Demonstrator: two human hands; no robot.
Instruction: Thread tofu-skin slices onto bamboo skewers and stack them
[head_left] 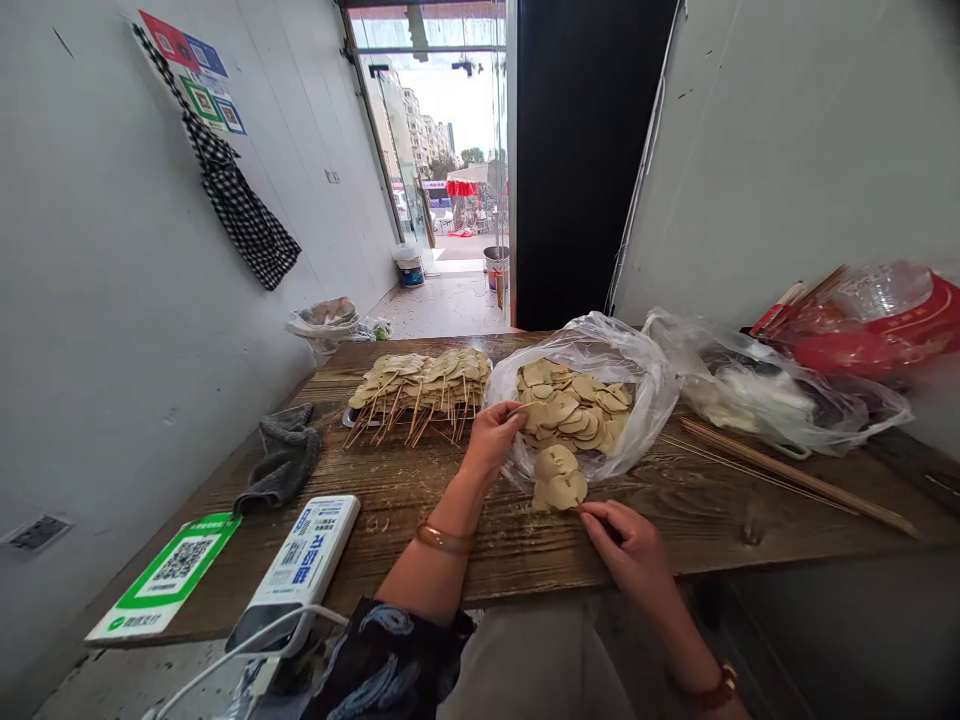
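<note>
My left hand (495, 437) is at the near left rim of a clear plastic bag (651, 385), pinching a thin beige slice (532, 411). Inside the bag lies a heap of round, flat beige slices (576, 408), of a food I cannot name for certain. Closer to me, my right hand (626, 545) grips the end of a skewer, most of it hidden. Several round slices (561, 480) are threaded on that skewer, just in front of the bag. Left of the bag, a tray (349, 416) carries a stack of filled skewers (424, 385), their bare sticks pointing toward me.
Loose bamboo skewers (795, 475) lie on the wooden table (420, 520) at right, near another plastic bag (780, 395) and a red package (885, 325). At left are a grey cloth (281, 460), a white boxy device (300, 565) with a cable and a QR card (172, 575).
</note>
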